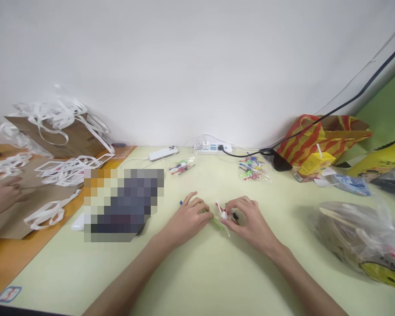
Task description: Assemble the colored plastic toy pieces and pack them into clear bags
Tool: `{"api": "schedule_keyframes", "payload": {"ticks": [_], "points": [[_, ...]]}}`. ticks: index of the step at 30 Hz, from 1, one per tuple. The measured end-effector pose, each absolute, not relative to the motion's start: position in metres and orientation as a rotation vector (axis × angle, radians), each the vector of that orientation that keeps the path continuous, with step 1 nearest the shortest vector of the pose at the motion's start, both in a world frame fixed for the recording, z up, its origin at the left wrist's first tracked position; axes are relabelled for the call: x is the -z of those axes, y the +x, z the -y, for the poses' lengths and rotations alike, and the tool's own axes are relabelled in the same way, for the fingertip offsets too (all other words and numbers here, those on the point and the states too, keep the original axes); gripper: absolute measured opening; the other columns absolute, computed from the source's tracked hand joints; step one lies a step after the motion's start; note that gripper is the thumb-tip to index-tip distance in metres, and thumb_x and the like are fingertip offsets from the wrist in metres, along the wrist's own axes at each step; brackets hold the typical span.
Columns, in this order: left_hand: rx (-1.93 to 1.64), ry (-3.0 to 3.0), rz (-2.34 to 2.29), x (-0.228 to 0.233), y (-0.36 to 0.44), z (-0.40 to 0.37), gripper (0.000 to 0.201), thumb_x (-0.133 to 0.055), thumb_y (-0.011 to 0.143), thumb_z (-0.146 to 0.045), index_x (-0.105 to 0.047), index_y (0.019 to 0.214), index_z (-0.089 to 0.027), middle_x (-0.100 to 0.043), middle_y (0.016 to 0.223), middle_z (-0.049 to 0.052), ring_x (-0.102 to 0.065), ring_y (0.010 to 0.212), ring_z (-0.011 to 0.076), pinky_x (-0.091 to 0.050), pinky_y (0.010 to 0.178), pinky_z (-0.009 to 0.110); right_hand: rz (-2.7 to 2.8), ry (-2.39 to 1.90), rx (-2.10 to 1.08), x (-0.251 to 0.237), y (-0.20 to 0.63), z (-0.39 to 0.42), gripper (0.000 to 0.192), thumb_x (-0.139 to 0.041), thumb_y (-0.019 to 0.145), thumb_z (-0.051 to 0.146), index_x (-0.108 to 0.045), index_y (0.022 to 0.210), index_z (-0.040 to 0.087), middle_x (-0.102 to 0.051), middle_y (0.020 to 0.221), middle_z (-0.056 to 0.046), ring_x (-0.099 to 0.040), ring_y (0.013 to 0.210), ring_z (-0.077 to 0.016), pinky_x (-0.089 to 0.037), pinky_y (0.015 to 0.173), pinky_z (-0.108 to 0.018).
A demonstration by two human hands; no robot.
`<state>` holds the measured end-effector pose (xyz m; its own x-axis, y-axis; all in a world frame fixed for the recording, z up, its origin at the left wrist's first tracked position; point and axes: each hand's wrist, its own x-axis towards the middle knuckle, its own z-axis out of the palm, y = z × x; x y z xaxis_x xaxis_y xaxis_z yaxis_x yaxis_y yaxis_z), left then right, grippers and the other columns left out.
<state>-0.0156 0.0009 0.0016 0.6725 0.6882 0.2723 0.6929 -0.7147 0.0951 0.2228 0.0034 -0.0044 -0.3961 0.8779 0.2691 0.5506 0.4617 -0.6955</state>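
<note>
On the pale green tabletop (171,285), my left hand (191,216) is closed with its fingers curled over a thin green plastic piece (217,223). A blue tip (181,202) shows beside the fingers of that hand. Close by, my right hand (250,219) bends thumb and forefinger round a small white plastic piece (224,215). Red (217,205) and black (235,216) bits lie against it, partly hidden by the fingers. Beyond the hands are clear packets of similar coloured pieces, one on the left (181,166) and several on the right (253,167).
A power strip (212,148) and white phone (163,153) lie by the wall. A blurred-out dark object (128,206) is left. At right are a drink carton (314,166), striped bag (325,136) and plastic-wrapped bundle (355,241). Another person's hand (3,197) touches brown paper bags at far left.
</note>
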Motion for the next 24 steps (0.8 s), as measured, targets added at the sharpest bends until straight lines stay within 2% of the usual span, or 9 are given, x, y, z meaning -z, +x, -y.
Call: {"api": "schedule_keyframes", "payload": {"ticks": [4,10,14,17,20,24], "points": [[0.472,-2.908,1.149,0.000,-0.014,-0.005,0.027,-0.053,0.097,-0.008,-0.071,0.102,-0.027,-0.071,0.101,0.001,-0.062,0.105,0.0178,-0.024,0.122,0.052,1.830,-1.145,-1.039,-0.002,0.222,-0.003,0.021,-0.068,0.088,0.042,-0.065,0.094,0.022,-0.069,0.088,-0.003,-0.062,0.080,-0.0198,-0.046,0.076,-0.034],[0.512,-2.937,1.155,0.002,-0.014,-0.009,0.029,-0.053,0.095,-0.006,-0.072,0.097,-0.027,-0.070,0.105,0.002,-0.062,0.111,0.0175,-0.025,0.123,0.051,1.543,-1.075,-1.363,-0.001,0.220,-0.003,0.034,-0.075,0.083,0.045,-0.065,0.104,0.020,-0.069,0.083,-0.003,-0.062,0.077,-0.0197,-0.044,0.062,-0.030],[0.566,-2.918,1.175,0.003,-0.016,-0.006,0.031,-0.051,0.096,-0.007,-0.073,0.101,-0.029,-0.069,0.113,0.003,-0.062,0.113,0.0185,-0.028,0.121,0.052,1.452,-1.038,-1.436,0.002,0.220,-0.007,0.036,-0.078,0.080,0.046,-0.065,0.102,0.020,-0.068,0.081,-0.002,-0.060,0.072,-0.0167,-0.043,0.062,-0.028],[0.716,-2.889,1.244,-0.001,-0.015,-0.002,0.035,-0.047,0.099,-0.009,-0.070,0.114,-0.030,-0.068,0.120,0.005,-0.061,0.115,0.0194,-0.034,0.116,0.051,1.389,-0.997,-1.519,0.001,0.221,-0.007,0.039,-0.080,0.078,0.047,-0.065,0.102,0.020,-0.069,0.081,-0.001,-0.061,0.069,-0.0156,-0.044,0.064,-0.029],[0.972,-2.865,1.397,-0.009,-0.009,0.002,0.029,-0.047,0.102,-0.019,-0.065,0.123,-0.028,-0.070,0.117,0.005,-0.062,0.110,0.0191,-0.040,0.112,0.047,1.365,-0.952,-1.600,-0.002,0.219,-0.005,0.042,-0.081,0.077,0.048,-0.064,0.104,0.020,-0.070,0.081,-0.002,-0.064,0.067,-0.0163,-0.046,0.064,-0.030],[1.225,-2.946,1.481,-0.018,0.007,0.003,0.022,-0.054,0.101,-0.027,-0.068,0.118,-0.026,-0.072,0.110,0.005,-0.064,0.105,0.0200,-0.047,0.103,0.040,1.361,-0.850,-1.682,-0.002,0.218,-0.002,0.043,-0.077,0.082,0.050,-0.063,0.109,0.020,-0.070,0.081,-0.003,-0.064,0.068,-0.0167,-0.045,0.064,-0.030]]}}
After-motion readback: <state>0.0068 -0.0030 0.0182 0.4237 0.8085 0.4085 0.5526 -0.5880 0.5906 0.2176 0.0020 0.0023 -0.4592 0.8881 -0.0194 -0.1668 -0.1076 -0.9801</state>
